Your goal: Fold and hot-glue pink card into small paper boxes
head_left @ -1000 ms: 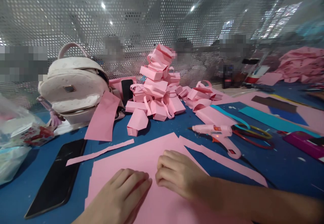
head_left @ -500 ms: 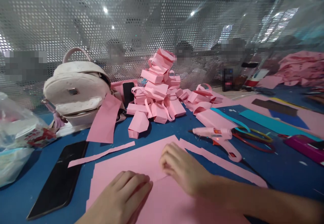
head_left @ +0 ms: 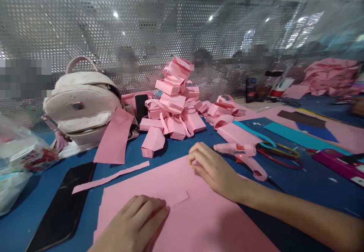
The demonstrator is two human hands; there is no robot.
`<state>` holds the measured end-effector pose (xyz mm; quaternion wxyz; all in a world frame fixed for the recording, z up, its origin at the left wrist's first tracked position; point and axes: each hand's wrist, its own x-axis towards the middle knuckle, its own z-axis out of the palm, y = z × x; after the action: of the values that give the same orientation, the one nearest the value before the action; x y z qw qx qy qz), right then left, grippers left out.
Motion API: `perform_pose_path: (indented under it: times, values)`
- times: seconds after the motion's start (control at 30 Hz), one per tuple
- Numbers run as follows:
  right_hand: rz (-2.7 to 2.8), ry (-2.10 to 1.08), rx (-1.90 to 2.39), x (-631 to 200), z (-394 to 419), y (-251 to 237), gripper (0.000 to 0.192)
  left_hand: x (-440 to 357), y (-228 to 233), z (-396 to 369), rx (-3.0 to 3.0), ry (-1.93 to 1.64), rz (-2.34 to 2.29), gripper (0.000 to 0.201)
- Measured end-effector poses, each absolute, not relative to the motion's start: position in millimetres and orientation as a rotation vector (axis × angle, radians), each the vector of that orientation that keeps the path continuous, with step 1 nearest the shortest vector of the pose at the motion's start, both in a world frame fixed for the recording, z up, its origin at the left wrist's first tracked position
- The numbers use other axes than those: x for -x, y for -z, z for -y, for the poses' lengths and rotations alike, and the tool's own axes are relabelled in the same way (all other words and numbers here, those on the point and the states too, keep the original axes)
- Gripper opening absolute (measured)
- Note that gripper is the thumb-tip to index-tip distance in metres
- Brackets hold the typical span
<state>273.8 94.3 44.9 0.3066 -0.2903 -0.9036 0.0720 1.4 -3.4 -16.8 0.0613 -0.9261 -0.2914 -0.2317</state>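
A large pink paper sheet [head_left: 159, 180] lies in front of me with other sheets under it. My left hand [head_left: 139, 221] rests on it, fingers curled together over a small pink paper strip [head_left: 180, 197] whose squared end sticks out to the right. My right hand [head_left: 213, 172] is at the sheet's far corner, fingers curled in; whatever they grip there is hidden. Just beyond that hand lies a pink hot glue gun [head_left: 241, 153] with an orange light lit. A narrow torn pink strip [head_left: 113, 178] lies left of the sheet, partly over a black phone [head_left: 62, 202].
Folded pink paper boxes [head_left: 173, 104] with handles are piled at the back. A white backpack [head_left: 82, 107] stands back left, beside a plastic bag [head_left: 14, 183]. To the right are scissors [head_left: 280, 157], a magenta tool [head_left: 337, 164], a turquoise strip [head_left: 301, 138] and a further pink stack [head_left: 330, 75].
My right hand has moved away from my left, toward the sheet's far corner, uncovering the small strip's end. My left hand has stayed in place. The view has shifted slightly.
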Motion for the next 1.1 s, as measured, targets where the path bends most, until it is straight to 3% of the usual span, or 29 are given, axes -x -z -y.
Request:
perform_pose_path:
  times: [0.47, 0.87, 1.1]
  values:
    - [2.200, 0.142, 0.814, -294.1, -80.7, -126.9, 0.016, -4.2, 6.0, 9.5, 2.818, 0.673, 0.993, 0.035]
    - [2.382, 0.066, 1.221, -317.3, -87.2, -111.1, 0.016, -0.2, 6.3, 9.4, 2.845, 0.640, 0.951, 0.037]
    - [2.326, 0.083, 1.345, -327.1, -86.5, -129.1, 0.015, -1.2, 11.1, 11.3, 2.814, 0.721, 0.964, 0.038]
